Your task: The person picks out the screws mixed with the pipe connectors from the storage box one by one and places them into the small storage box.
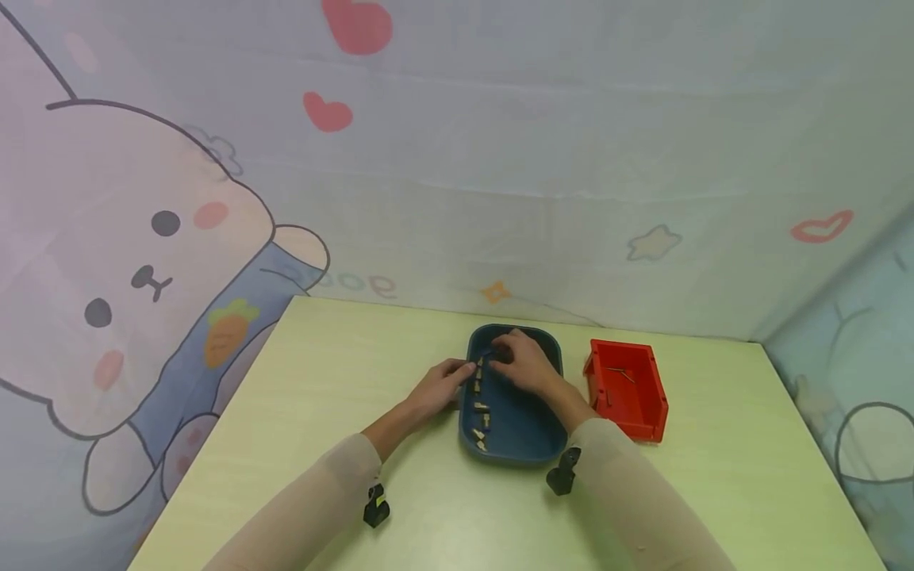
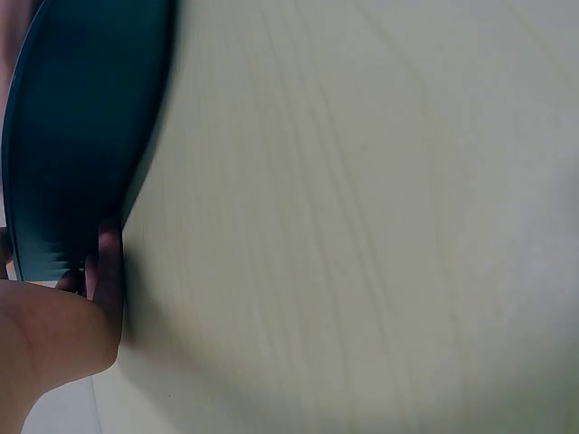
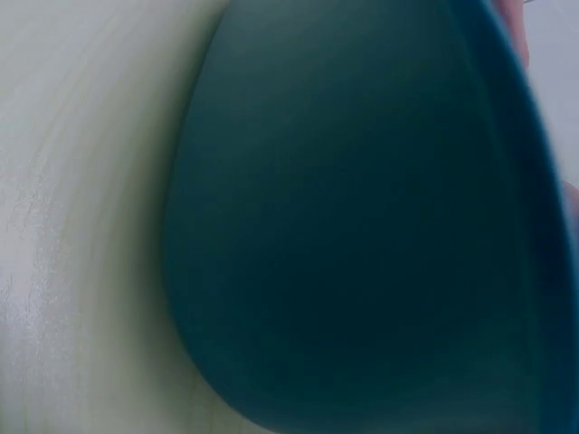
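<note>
Inside a dark blue tray (image 1: 524,428), several small brass-coloured pieces (image 1: 481,407) lie in a rough line along the left side. My left hand (image 1: 437,388) grips the tray's left rim, thumb over the edge; in the left wrist view its fingers (image 2: 109,271) lie along the outer wall. My right hand (image 1: 527,363) reaches into the far part of the tray, its fingers bent above the far end of the row. Between its thumb and fingers there is a dark patch, and I cannot tell whether it holds a piece. The right wrist view mostly shows the tray's outer wall (image 3: 344,226).
Right of the tray stands a red bin (image 1: 657,416) with a few thin metal pieces (image 1: 623,373) in it. The pale wooden table (image 1: 378,341) ends at a printed cloth (image 1: 543,159) behind. A black wrist camera (image 1: 562,473) hangs by the right sleeve.
</note>
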The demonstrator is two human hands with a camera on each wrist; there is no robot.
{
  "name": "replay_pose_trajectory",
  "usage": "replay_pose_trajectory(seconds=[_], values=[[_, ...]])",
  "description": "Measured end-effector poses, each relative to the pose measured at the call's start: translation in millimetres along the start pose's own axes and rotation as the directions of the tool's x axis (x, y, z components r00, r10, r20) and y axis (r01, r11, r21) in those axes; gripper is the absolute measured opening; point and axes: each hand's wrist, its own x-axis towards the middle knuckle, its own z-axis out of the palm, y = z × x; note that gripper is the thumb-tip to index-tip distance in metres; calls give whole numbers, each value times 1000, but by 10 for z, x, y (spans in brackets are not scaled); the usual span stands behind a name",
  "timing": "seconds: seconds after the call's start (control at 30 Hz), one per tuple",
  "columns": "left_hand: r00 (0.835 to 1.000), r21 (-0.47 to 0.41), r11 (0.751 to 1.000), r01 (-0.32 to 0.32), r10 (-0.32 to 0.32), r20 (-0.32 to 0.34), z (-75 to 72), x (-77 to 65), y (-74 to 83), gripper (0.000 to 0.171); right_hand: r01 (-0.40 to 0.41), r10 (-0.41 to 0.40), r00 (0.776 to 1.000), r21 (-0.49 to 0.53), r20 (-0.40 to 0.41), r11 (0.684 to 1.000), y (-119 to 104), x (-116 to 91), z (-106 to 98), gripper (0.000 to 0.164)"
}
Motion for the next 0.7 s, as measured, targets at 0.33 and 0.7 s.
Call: replay_pose_trajectory(seconds=[0.33, 0.7], values=[[1000, 1, 1000, -5, 5, -13, 11, 2, -2, 57, 13, -3, 994, -89, 106, 996, -13, -8, 13, 39], [1000, -7, 1000, -7, 7, -5, 5, 10, -17, 59, -39, 47, 996, -106, 75, 994, 6, 0, 29, 24]])
